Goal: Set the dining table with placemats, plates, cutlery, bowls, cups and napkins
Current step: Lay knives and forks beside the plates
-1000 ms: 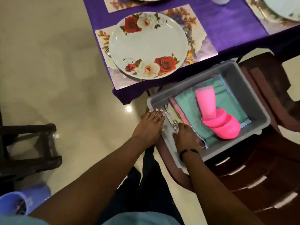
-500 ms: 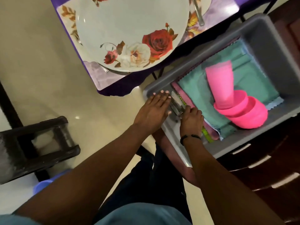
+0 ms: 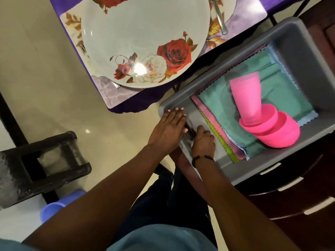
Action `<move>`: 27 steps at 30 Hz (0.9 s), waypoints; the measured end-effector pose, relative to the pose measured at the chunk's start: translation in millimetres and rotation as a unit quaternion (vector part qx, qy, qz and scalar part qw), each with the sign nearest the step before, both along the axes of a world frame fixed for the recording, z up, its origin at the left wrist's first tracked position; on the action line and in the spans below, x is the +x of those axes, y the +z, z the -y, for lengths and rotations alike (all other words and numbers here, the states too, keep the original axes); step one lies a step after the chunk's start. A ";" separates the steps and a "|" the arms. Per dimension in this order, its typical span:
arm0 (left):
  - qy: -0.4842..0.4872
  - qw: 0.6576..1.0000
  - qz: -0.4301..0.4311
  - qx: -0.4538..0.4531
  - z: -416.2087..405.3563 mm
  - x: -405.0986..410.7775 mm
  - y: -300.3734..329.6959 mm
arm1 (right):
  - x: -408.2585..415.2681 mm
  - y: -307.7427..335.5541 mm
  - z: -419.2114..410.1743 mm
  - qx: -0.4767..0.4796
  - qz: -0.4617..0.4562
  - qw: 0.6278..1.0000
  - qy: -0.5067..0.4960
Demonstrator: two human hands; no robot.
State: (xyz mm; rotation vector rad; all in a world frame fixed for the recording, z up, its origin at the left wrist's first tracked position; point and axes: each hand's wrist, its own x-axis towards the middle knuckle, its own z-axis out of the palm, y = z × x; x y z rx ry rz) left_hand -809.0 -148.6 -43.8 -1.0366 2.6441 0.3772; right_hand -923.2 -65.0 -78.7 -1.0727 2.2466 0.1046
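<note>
My left hand lay flat on the near-left corner of the grey tub, fingers straight and gripping nothing. My right hand sat inside the tub just beside it, fingers curled down onto cutlery, which was blurred and mostly hidden between both hands. Folded napkins filled the tub floor, with a pink cup and pink bowls on them. A rose-patterned plate rested on a placemat on the table.
</note>
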 end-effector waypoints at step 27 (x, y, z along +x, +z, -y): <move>0.400 0.648 -0.427 0.488 21.7 21.4 136.2 | 61.1 169.1 37.9 -0.402 0.179 0.896 -0.060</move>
